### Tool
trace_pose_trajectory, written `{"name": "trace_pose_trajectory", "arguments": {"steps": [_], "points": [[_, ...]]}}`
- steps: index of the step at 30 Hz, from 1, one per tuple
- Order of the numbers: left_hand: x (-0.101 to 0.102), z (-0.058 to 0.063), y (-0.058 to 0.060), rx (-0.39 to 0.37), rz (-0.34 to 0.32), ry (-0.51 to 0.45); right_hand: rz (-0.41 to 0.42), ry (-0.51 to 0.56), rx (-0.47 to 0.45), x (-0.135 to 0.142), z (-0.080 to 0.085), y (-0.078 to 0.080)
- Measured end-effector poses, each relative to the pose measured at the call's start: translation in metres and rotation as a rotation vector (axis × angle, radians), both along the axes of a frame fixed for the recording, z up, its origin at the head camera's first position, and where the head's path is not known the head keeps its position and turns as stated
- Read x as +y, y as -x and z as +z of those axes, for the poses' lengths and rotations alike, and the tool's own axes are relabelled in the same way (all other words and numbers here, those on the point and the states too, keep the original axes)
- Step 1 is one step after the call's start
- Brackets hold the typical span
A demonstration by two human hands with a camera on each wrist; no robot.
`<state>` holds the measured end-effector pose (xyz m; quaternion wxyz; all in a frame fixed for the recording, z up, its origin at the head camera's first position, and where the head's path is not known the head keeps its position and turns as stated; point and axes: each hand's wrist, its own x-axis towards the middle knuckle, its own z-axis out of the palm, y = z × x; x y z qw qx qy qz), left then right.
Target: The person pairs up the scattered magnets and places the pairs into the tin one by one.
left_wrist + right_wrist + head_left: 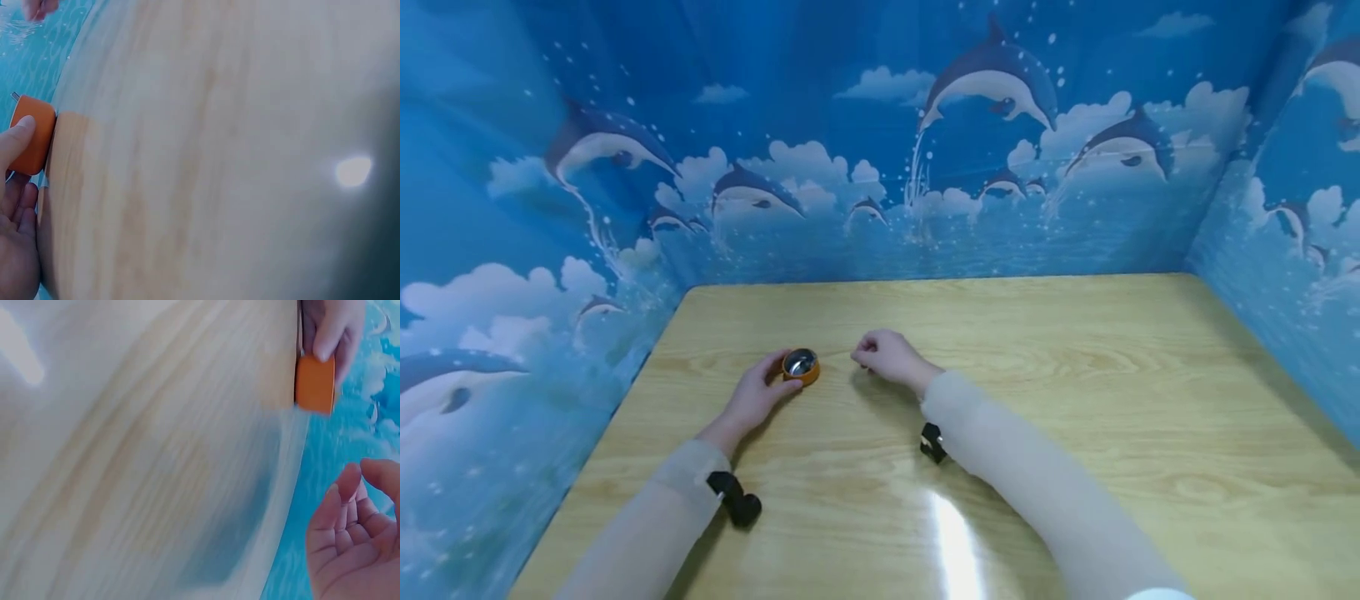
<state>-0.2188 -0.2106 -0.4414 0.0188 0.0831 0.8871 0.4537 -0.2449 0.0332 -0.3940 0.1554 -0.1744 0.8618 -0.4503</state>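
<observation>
A small round orange cup [810,377] with a shiny metal inside stands on the wooden table left of centre. My left hand [752,400] holds it from the left, thumb on the near side and fingers round the far side. In the left wrist view the thumb presses the wall of the orange cup [39,134], and a thin metal tip [15,96] shows above its rim. To the right of the cup, my right hand [891,358] is raised over the table. Thumb and index fingertips of the right hand [353,544] come together, with nothing visible between them.
The light wooden table [1075,400] reaches back to a blue curtain [850,233] printed with dolphins, which also hangs at the left and right sides. A bright light reflection [953,542] lies on the near tabletop. Small black devices [933,443] are worn at both wrists.
</observation>
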Motion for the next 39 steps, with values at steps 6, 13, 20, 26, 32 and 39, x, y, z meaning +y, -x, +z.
{"name": "trace_pose_trajectory", "arguments": {"steps": [6,13,20,26,32,39], "points": [[-0.004,-0.002,-0.001,-0.027,0.005,-0.022,-0.063,0.021,-0.061,0.045,0.001,-0.004],[-0.010,0.001,-0.006,-0.062,0.033,-0.007,-0.112,0.031,-0.111,0.084,0.005,-0.015],[-0.004,0.004,-0.005,-0.065,-0.003,-0.025,-0.092,-0.152,0.047,0.126,0.004,-0.035],[0.002,0.005,-0.004,-0.093,0.011,-0.026,-0.066,-0.272,0.117,0.153,-0.001,-0.055],[0.005,0.011,-0.005,-0.098,0.001,-0.018,-0.074,-0.327,0.153,0.175,-0.001,-0.066],[0.012,0.030,-0.020,0.035,0.013,0.177,-0.040,-0.382,0.226,0.185,0.002,-0.074]]}}
